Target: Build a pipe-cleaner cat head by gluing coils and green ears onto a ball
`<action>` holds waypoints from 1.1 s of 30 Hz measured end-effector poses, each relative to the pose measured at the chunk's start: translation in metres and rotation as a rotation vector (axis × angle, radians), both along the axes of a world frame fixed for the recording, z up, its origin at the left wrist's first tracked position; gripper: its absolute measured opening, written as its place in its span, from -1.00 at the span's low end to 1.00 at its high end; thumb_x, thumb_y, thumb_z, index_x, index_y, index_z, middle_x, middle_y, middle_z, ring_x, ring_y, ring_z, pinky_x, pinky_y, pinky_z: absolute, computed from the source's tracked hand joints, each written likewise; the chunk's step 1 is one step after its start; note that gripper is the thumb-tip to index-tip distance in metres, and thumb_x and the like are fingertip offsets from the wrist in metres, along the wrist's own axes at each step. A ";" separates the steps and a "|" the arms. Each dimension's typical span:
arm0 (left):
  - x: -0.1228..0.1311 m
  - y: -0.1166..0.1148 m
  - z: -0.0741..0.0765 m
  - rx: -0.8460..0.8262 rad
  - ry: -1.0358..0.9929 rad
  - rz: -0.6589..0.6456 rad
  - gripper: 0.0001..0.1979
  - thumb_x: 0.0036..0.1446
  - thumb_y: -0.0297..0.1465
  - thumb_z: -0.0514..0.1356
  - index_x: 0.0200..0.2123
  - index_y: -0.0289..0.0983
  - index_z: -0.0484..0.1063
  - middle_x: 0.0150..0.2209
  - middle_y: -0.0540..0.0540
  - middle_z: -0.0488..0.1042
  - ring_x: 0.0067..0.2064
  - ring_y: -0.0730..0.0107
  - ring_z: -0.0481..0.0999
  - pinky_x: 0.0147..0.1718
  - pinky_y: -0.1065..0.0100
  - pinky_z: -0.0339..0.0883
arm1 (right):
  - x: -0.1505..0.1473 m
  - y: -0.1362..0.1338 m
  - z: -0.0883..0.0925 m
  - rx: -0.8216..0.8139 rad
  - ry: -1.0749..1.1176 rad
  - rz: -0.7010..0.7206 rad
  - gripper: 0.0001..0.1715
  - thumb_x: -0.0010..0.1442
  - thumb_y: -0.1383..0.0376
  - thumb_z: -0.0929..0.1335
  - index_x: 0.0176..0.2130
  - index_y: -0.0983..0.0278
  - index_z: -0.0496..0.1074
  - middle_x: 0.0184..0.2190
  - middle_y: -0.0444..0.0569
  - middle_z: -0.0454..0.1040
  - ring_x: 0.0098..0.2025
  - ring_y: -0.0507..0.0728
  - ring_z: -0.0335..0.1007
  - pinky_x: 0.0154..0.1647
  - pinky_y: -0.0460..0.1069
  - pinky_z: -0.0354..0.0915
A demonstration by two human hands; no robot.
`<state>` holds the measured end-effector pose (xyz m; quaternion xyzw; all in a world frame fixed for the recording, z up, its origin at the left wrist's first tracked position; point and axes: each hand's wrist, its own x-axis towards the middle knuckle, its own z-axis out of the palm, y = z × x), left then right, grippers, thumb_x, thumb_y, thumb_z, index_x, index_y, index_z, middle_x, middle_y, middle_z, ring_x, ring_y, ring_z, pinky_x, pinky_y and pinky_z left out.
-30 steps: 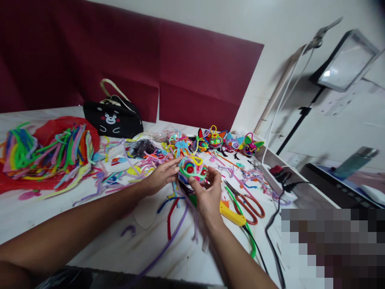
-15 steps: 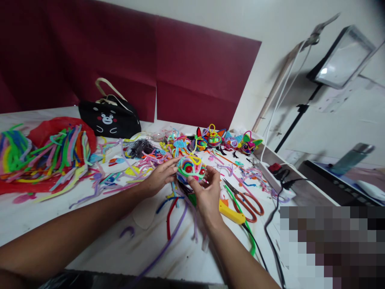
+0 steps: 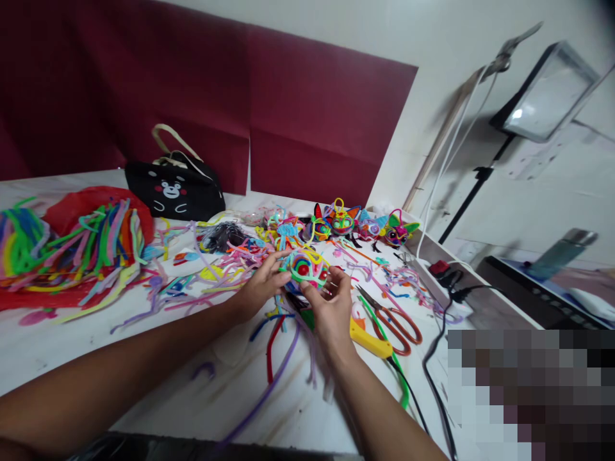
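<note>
Between both hands is a round pipe-cleaner animal head (image 3: 307, 271) with a rainbow-ringed eye, red beads and yellow and green trim. My left hand (image 3: 263, 286) grips its left side, thumb in front and fingers behind. From the right, my right hand (image 3: 331, 310) holds it with the thumb at the lower front and the fingers curled around the side. Just right of that wrist lies a yellow glue gun (image 3: 371, 339), partly hidden by the hand. Orange-handled scissors (image 3: 394, 325) rest beyond it. Loose red (image 3: 270, 352) and purple pipe cleaners (image 3: 271, 390) lie below the hands.
Several finished pipe-cleaner heads (image 3: 343, 221) stand in a row at the back. At left, a red bag (image 3: 72, 208) bears many pipe cleaners, near a black bear-face bag (image 3: 175, 192). A black cable (image 3: 435, 358) runs down the right side, and a lamp (image 3: 550, 93) stands behind.
My left hand has shifted slightly, its thumb now bent in against the head's front left side. The head has turned a little; my right hand has hardly moved.
</note>
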<state>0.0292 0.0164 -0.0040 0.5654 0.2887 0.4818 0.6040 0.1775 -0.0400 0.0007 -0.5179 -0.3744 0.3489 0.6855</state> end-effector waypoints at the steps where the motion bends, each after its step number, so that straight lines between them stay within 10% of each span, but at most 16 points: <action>1: 0.001 -0.001 -0.001 0.015 -0.005 0.007 -0.35 0.04 -0.17 0.41 0.18 -0.13 0.32 0.18 -0.18 0.47 0.09 0.04 0.53 -0.03 0.22 0.45 | 0.000 0.000 -0.001 0.009 -0.002 0.005 -0.20 -0.17 0.09 0.52 0.03 0.23 0.28 -0.12 -0.01 0.41 -0.11 0.20 0.40 -0.06 0.10 0.32; 12: 0.011 -0.008 0.000 0.079 -0.037 0.116 -0.27 -0.06 -0.23 0.47 0.15 -0.18 0.29 0.17 -0.19 0.48 0.22 -0.03 0.43 0.16 0.16 0.34 | -0.005 -0.002 0.001 0.012 -0.041 0.004 -0.19 -0.17 0.06 0.53 0.02 0.24 0.29 -0.12 -0.01 0.39 -0.09 0.20 0.37 -0.07 0.09 0.31; 33: 0.000 0.005 0.006 -0.120 -0.063 0.125 -0.38 -0.01 -0.23 0.43 0.12 -0.16 0.36 -0.02 -0.11 0.57 -0.04 0.13 0.62 -0.16 0.22 0.56 | 0.005 -0.001 0.009 0.003 0.174 0.143 -0.41 -0.10 0.10 0.43 -0.05 0.21 0.39 -0.22 -0.11 0.44 -0.18 0.12 0.44 -0.09 0.06 0.39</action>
